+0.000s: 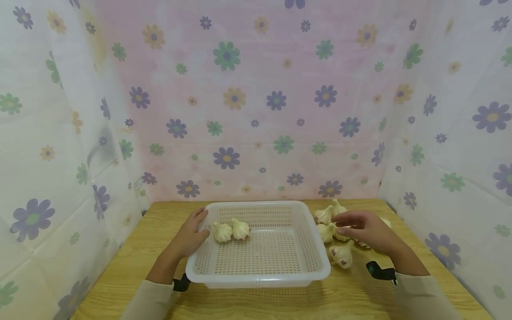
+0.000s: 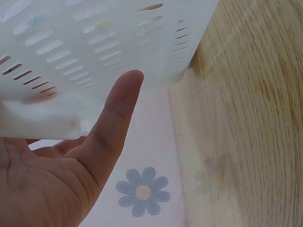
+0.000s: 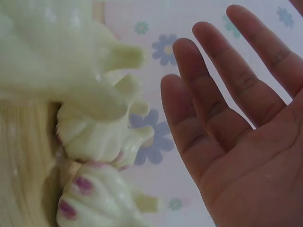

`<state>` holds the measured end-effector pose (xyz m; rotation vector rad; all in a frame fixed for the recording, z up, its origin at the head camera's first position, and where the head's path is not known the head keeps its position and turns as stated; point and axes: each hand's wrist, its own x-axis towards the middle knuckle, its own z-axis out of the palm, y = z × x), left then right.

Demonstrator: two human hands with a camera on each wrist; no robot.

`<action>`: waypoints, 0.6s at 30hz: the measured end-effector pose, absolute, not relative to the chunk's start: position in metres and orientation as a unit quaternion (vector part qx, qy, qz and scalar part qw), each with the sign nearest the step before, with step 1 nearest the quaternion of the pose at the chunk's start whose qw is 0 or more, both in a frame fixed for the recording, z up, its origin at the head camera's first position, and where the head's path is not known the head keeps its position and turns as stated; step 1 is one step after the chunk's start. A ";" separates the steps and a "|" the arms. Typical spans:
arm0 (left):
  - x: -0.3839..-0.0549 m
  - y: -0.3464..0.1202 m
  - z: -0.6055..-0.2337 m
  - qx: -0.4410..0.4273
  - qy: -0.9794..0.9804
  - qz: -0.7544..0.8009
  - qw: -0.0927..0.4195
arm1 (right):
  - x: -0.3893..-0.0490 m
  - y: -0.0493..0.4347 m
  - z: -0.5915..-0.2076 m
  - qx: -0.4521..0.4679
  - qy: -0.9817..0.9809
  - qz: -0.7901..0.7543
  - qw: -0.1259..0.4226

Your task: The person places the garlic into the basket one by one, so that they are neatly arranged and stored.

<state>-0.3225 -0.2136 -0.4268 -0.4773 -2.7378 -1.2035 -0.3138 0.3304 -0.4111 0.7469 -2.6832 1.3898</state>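
Flowered cloth backs the wooden table. Right of the basket lies the garlic pile, stems mostly upward, your right hand nearer, its fingers loosely straight, holding nothing. Your left hand touches the basket's left rim; whether it grips, you can't quite tell. Two bulbs sit inside, leftward.

left hand held the left rim of a white basket, two garlic bulbs sat inside, right hand hung over clustered garlic alongside, wooden table spread beneath, flowered cloth stood behind
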 end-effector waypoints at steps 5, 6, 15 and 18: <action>-0.323 -0.216 -0.428 -0.154 -0.903 -0.397 0.066 | -0.318 0.345 -0.419 0.247 -0.854 0.457 -0.011; -0.323 -0.216 -0.428 -0.153 -0.902 -0.397 0.065 | -0.318 0.347 -0.420 0.246 -0.853 0.460 -0.022; -0.323 -0.214 -0.430 -0.160 -0.902 -0.397 0.062 | -0.320 0.367 -0.434 0.273 -0.821 0.490 -0.107; -0.322 -0.213 -0.428 -0.159 -0.900 -0.401 0.058 | -0.321 0.372 -0.438 0.278 -0.813 0.495 -0.130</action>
